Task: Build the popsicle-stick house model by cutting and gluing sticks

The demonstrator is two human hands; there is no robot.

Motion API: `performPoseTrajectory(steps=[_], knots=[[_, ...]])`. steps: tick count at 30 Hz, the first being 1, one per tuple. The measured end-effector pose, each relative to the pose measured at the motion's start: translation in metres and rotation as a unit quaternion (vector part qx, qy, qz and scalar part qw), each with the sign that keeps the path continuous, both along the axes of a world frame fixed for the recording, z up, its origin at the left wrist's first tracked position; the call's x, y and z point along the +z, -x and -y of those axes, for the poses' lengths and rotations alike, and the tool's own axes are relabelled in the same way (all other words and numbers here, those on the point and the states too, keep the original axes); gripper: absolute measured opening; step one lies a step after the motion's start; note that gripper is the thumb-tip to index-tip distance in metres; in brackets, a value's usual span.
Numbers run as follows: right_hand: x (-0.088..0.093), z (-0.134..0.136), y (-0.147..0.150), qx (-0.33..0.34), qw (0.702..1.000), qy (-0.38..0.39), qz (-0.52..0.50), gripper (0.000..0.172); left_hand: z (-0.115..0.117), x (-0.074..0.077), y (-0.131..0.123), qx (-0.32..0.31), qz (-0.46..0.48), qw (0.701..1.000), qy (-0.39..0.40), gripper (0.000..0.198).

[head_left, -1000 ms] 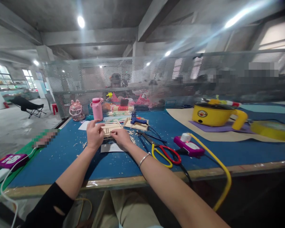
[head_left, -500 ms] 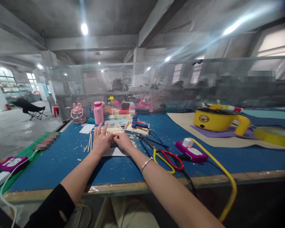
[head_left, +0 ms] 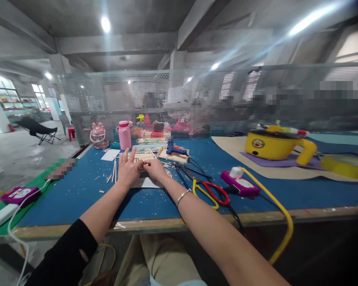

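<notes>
My left hand (head_left: 128, 170) and my right hand (head_left: 155, 169) meet at the fingertips over a sheet of white paper (head_left: 147, 183). Two fingers of the left hand are raised, while its thumb side is closed in a pinch. The right hand's fingers are also pinched together; what lies in either pinch is hidden. Just beyond the hands is a frame of thin wooden sticks (head_left: 146, 155), partly covered by them. Loose wooden sticks (head_left: 113, 171) lie left of my left hand. A blue glue gun (head_left: 176, 149) rests on a small wooden stick tray (head_left: 183, 158) behind the right hand.
Scissors with red and yellow handles (head_left: 216, 194) lie right of my right forearm, near a purple power socket (head_left: 240, 184) with a yellow cord. A yellow pot (head_left: 270, 146) stands farther right. A pink bottle (head_left: 125, 135) stands at the back, before a perforated metal screen (head_left: 113, 91).
The view has tilted slightly, so the table and most things sit a little higher in the picture. Both hands keep nearly the same pose at the stick frame.
</notes>
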State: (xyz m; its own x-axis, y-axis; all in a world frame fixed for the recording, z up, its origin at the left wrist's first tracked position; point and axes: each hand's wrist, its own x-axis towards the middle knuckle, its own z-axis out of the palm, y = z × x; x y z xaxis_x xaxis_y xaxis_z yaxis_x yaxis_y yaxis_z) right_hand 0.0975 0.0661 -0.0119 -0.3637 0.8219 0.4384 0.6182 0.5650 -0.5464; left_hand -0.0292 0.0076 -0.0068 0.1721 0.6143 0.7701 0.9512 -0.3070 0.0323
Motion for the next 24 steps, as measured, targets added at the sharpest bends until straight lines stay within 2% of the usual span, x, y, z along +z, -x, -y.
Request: performPoseTrajectory(steps=[4,8,11,14,17,18,20,22,24], knots=[[0.003,0.002,0.0,-0.012,1.0,0.008,0.006,0.025,-0.001,-0.001,0.0,-0.001,0.006,1.0,0.004,0.028],[0.001,0.001,0.0,0.008,1.0,0.012,-0.008,0.024,-0.001,-0.001,-0.001,-0.005,0.017,1.0,0.007,0.03],[0.0,0.0,0.0,0.018,1.0,0.014,-0.017,0.023,-0.002,0.0,0.002,-0.036,0.026,0.999,0.006,0.031],[0.0,0.0,0.0,0.009,1.0,0.01,-0.008,0.023,-0.004,0.001,0.009,-0.054,0.098,0.994,-0.017,0.032],[0.001,0.002,0.0,-0.004,1.0,0.009,0.001,0.024,-0.011,-0.001,0.02,-0.035,0.267,0.963,-0.027,0.036],[0.002,0.003,-0.001,-0.007,1.0,0.007,0.001,0.023,-0.014,-0.003,0.023,-0.04,0.321,0.946,-0.003,0.04],[0.003,0.005,-0.001,-0.011,1.0,0.004,0.003,0.021,-0.021,-0.007,0.029,-0.091,0.404,0.906,0.089,0.05],[0.003,0.006,-0.001,-0.016,1.0,0.005,0.005,0.021,-0.026,-0.011,0.034,-0.121,0.436,0.882,0.132,0.057],[0.004,0.007,-0.001,-0.021,1.0,0.009,0.001,0.021,-0.028,-0.012,0.036,-0.137,0.445,0.873,0.142,0.059]])
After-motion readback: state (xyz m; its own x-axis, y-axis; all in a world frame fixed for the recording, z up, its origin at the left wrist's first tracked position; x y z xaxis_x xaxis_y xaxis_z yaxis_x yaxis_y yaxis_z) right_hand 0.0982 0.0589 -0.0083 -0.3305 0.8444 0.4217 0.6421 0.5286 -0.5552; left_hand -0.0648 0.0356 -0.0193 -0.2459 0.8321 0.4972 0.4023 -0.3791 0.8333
